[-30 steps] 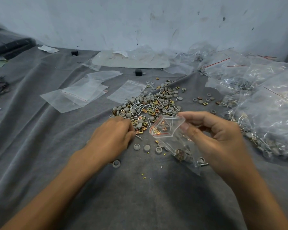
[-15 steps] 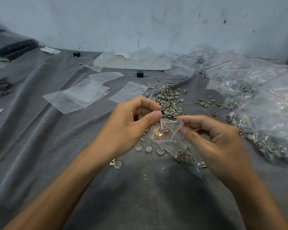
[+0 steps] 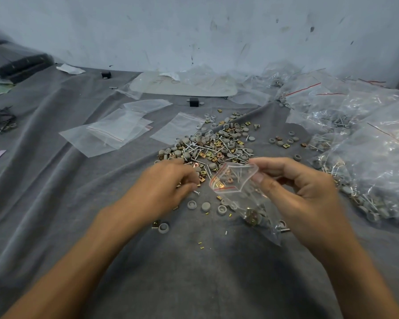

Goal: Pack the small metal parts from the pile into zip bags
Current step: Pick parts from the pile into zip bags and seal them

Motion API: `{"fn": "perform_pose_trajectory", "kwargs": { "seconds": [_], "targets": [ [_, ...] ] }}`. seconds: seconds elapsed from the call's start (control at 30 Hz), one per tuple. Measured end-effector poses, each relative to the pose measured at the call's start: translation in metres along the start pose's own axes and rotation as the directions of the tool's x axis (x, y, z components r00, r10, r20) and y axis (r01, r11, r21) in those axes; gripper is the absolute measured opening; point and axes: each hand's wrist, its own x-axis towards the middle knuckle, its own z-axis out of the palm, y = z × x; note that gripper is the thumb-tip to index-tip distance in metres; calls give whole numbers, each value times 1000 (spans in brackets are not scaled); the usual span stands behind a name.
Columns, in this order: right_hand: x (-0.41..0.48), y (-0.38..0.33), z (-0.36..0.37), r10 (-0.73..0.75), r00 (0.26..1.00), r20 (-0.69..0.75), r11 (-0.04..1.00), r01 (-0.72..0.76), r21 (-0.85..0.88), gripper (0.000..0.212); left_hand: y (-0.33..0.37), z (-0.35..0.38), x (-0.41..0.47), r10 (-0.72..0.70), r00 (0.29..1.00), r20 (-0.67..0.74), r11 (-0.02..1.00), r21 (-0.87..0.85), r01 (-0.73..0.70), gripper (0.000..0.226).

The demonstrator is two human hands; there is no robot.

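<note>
Right hand (image 3: pixel 309 194) has the zip bag (image 3: pixel 237 180) by its rim, thumb and fingers pinching the plastic so the red-striped mouth gapes toward the left; gold clips and screws show through the plastic, with more down in the sagging bottom end, near and right of the mouth; left hand (image 3: pixel 164 187) is down at the near edge of the pile (image 3: pixel 217 146), fingers curled over the parts, thumb close to the fingertips, though whether a piece sits between them I cannot tell; the pile itself, grey caps, gold clips and silver screws, spreads just beyond both hands on the grey cloth (image 3: pixel 194 272); three loose grey caps (image 3: pixel 205 206) lie between the hands, nearer than the pile; farther left, flat empty bags (image 3: pixel 115 132) overlap each other; along the right side, a heap of filled bags (image 3: pixel 366 146) crowds the cloth; a pale scuffed wall (image 3: pixel 194 31) stands at the far edge.
</note>
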Motion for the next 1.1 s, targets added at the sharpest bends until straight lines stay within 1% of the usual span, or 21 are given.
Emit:
{"fn": "perform_pose_trajectory", "kwargs": {
  "seconds": [0.07,0.13,0.3,0.33,0.4,0.5,0.6,0.7,0.83,0.9,0.97,1.1],
  "targets": [
    [0,0,0,-1,1000,1,1000,1,-12,21,-1,11,1,28,999,46,996,86,-32,15],
    [-1,1,-1,1,1000,2,1000,-1,-11,19,-1,16,3,47,996,72,985,160,-58,17],
    [0,1,-2,8,1000,1,1000,-8,-12,19,-3,18,7,51,994,94,985,158,-66,7],
    [0,2,-2,8,1000,3,1000,-8,-11,18,-2,17,7,49,995,92,989,138,-61,8],
    [-1,2,-2,9,1000,8,1000,-9,-9,19,-1,14,6,29,998,49,998,47,-31,10],
    [-1,3,-3,15,1000,14,1000,-15,-22,23,4,2,6,-20,996,-82,979,-204,3,7],
    [-2,2,-2,26,999,18,1000,-26,-11,22,17,-12,4,-74,985,-155,889,-458,-5,7],
    [-1,1,0,31,999,21,999,-31,-6,21,31,-22,2,-111,973,-203,785,-618,-40,6],
    [-1,0,0,35,999,22,999,-35,4,20,43,-29,1,-121,980,-158,657,-753,-40,5],
    [-1,0,0,29,999,20,1000,-29,1,19,46,-30,0,-89,988,-127,616,-787,-46,11],
    [-1,-1,0,20,1000,17,1000,-20,-3,18,48,-29,-1,-63,991,-116,622,-782,-52,8],
    [-1,1,0,8,1000,6,1000,-8,12,17,44,-29,-1,-42,991,-126,671,-739,-65,5]
  ]
}}
